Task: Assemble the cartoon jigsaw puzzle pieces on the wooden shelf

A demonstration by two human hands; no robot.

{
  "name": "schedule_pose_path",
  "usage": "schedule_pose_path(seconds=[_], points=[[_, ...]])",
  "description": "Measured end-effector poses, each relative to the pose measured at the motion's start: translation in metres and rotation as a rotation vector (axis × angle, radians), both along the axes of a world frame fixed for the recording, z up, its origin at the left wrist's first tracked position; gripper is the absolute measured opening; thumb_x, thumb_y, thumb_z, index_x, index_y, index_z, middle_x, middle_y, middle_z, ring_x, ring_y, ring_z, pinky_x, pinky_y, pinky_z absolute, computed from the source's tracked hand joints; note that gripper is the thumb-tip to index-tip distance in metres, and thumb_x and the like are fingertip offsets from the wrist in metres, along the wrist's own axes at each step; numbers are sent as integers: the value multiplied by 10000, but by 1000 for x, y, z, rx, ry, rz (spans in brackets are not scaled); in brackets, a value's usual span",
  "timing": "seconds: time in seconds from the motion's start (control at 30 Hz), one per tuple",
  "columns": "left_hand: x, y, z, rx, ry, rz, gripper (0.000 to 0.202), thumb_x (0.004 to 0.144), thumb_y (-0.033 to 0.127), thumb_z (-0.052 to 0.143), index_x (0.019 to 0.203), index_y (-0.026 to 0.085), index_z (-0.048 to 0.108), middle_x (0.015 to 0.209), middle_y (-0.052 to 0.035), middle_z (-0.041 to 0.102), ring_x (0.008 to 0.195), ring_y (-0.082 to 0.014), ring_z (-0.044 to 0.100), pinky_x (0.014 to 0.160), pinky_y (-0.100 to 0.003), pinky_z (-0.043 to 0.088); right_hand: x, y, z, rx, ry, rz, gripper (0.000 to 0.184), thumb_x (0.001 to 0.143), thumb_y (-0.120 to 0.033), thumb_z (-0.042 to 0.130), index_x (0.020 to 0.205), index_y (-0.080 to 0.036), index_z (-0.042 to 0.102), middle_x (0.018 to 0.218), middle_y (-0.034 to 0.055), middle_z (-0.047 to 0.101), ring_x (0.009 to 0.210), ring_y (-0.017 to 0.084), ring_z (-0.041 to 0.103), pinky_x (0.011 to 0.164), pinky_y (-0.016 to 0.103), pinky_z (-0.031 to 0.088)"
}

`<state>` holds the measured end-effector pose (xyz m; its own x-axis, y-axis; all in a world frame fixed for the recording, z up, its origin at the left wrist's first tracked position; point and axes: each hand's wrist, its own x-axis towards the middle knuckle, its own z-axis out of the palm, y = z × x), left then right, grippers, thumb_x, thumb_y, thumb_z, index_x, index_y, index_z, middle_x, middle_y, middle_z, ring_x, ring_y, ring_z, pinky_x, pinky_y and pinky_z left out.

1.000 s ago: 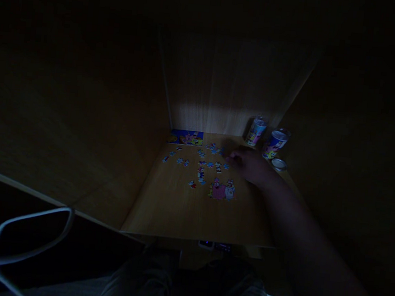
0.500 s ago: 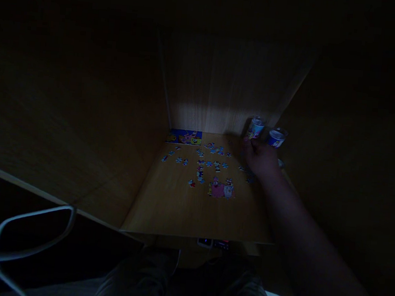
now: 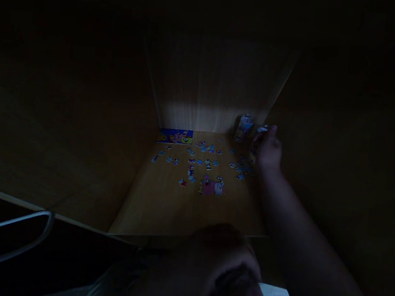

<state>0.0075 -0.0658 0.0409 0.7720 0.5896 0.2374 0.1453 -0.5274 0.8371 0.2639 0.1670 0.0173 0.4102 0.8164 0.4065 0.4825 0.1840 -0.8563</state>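
Observation:
My right hand (image 3: 269, 152) is at the back right of the wooden surface (image 3: 157, 209), its fingers wrapped around a round tub (image 3: 262, 128). Only the tub's pale top shows past the thumb. Just left of it a second tub (image 3: 243, 128) with a cartoon print stands against the back panel. My left hand (image 3: 222, 265) is low in front of the surface's near edge, dark and smeared by motion; its fingers are hard to make out. A joined section of jigsaw puzzle (image 3: 211, 186) with a pink figure lies nearest me, and loose jigsaw pieces (image 3: 199, 162) are scattered behind it.
Tall wooden panels enclose the surface at left, right and back. A blue cartoon picture card (image 3: 176, 136) lies at the back left. More pieces (image 3: 244, 167) cluster below my right hand. A white cable (image 3: 11, 224) loops at the lower left. The light is very dim.
My right hand has moved from in front of the tubs to the right-hand tub and closed around it. My left hand has come into view at the bottom. The view has shifted slightly.

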Motion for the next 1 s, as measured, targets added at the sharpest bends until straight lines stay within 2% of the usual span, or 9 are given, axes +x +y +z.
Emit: schedule_pose_path(seconds=[0.1, 0.13, 0.2, 0.3, 0.43, 0.57, 0.67, 0.73, 1.0], points=[[8, 26, -16, 105, 57, 263, 167, 1140, 207, 554, 1175, 215, 718, 1238, -142, 746, 1240, -322, 668, 1173, -623, 537, 4, -4, 6, 4, 100, -103, 921, 1049, -920, 72, 696, -268, 619, 592, 43, 611, 610, 233, 676, 610, 341, 505], [10, 34, -23, 249, 135, 410, 149, 1121, 190, 578, 1166, 218, 717, 1242, -126, 758, 1266, -329, 667, 1187, -631, 530, 7, -6, 9, -6, 85, -108, 908, 1056, -918, 105, 679, -267, 614, 588, 45, 614, 612, 233, 683, 622, 340, 508], [12, 45, -37, 453, 256, 524, 198, 1094, 197, 647, 1285, 205, 701, 1414, -129, 739, 1400, -349, 630, 1239, -629, 504, 15, -10, 12, -51, 20, -118, 881, 1076, -896, 183, 647, -258, 614, 597, 57, 639, 638, 237, 705, 643, 336, 508], [9, 52, -52, 556, 329, 551, 311, 1100, 245, 666, 1406, 189, 664, 1535, -129, 698, 1462, -340, 616, 1280, -602, 488, 29, -15, 12, -166, -113, -122, 808, 1125, -784, 309, 642, -237, 655, 623, 83, 681, 681, 253, 726, 630, 334, 477], [7, 52, -54, 554, 371, 573, 303, 1093, 264, 668, 1383, 179, 690, 1510, -141, 717, 1443, -349, 638, 1270, -606, 506, 36, -17, 3, -281, -386, -43, 576, 1144, -530, 492, 764, -201, 774, 782, 120, 791, 794, 270, 763, 674, 334, 472], [8, 53, -54, 549, 368, 598, 280, 1091, 236, 645, 1360, 183, 702, 1483, -143, 730, 1405, -343, 662, 1235, -608, 542, 28, -18, -7, -291, -625, 322, 300, 1086, -418, 657, 953, -224, 843, 963, 86, 854, 891, 241, 777, 793, 323, 515], [8, 54, -55, 560, 342, 624, 316, 1086, 230, 638, 1394, 174, 683, 1502, -156, 714, 1428, -355, 644, 1237, -619, 539, 22, -20, -10, -326, -594, 592, 158, 1024, -400, 776, 1010, -261, 849, 1005, 42, 866, 920, 234, 790, 845, 341, 548], [7, 54, -54, 568, 334, 660, 352, 1078, 226, 644, 1425, 175, 666, 1524, -160, 697, 1435, -366, 633, 1237, -630, 534, 20, -21, -10, -363, -555, 678, 84, 973, -354, 846, 1003, -275, 850, 1030, 29, 868, 944, 240, 799, 851, 350, 566], [-18, 65, -46, 606, 365, 755, 275, 1068, 135, 612, 1293, 214, 748, 1295, -124, 790, 1195, -341, 730, 1102, -602, 602, 16, -21, -9, -418, -496, 757, 71, 919, -271, 879, 954, -253, 820, 977, 26, 848, 894, 227, 783, 798, 332, 565]])
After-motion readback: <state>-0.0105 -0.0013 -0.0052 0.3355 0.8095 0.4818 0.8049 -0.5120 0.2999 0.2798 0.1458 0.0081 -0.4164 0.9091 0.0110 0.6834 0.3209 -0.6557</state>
